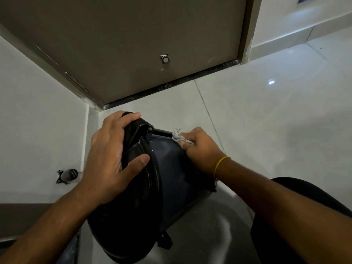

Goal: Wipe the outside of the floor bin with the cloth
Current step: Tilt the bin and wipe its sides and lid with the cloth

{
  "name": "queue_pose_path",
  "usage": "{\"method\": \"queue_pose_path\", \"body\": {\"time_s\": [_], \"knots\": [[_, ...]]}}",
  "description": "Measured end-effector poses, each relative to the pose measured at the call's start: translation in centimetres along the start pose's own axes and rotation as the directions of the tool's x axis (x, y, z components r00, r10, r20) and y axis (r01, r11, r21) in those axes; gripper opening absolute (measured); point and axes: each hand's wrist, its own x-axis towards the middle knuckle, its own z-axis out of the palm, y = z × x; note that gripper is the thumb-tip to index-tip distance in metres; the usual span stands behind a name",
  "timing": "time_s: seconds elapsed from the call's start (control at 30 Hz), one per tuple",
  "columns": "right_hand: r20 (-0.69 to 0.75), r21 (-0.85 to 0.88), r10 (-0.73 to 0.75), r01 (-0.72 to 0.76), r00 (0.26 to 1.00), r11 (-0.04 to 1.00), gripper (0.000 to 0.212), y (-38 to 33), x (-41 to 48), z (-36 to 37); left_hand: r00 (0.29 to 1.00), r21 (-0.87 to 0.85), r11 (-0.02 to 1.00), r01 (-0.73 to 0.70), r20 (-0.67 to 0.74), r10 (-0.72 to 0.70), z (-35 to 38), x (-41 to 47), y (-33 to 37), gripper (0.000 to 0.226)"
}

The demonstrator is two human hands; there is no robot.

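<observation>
Wiping in hand: right hand [200, 144] clenched on cloth [178, 137] against bin [171, 168] side; left hand [110, 157] grips lid [137, 187]. Next: drag cloth down the wall, likely.

No text, label, brand, number or sign can be read anywhere in this view.
</observation>
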Motion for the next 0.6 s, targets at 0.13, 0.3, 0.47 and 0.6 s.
{"method": "queue_pose_path", "body": {"time_s": [0.13, 0.3, 0.47, 0.6], "knots": [[0.011, 0.045, -0.227, 0.226, 0.974, 0.973, 0.03, -3.0, -1.9, 1.0, 0.999, -0.01, 0.999, -0.047, -0.008, 0.047, 0.1, 0.0, -0.6, 0.094], [0.096, 0.074, -0.412, 0.406, 0.906, 0.911, 0.025, -5.6, -2.7, 2.2, 0.999, -0.042, 0.998, -0.037, 0.016, 0.038, -0.8, -1.1, -2.0, 0.091], [0.035, 0.067, -0.252, 0.25, 0.967, 0.966, 0.022, -3.1, -1.8, 1.2, 1.0, -0.059, 0.998, -0.005, 0.015, 0.006, -0.9, -1.0, -2.0, 0.089], [-0.231, 0.048, -0.262, 0.28, 0.937, 0.959, 0.014, -2.4, -4.1, 3.0, 0.996, -0.051, 0.996, -0.069, 0.049, 0.072, -0.5, -0.3, -0.9, 0.075]]}}
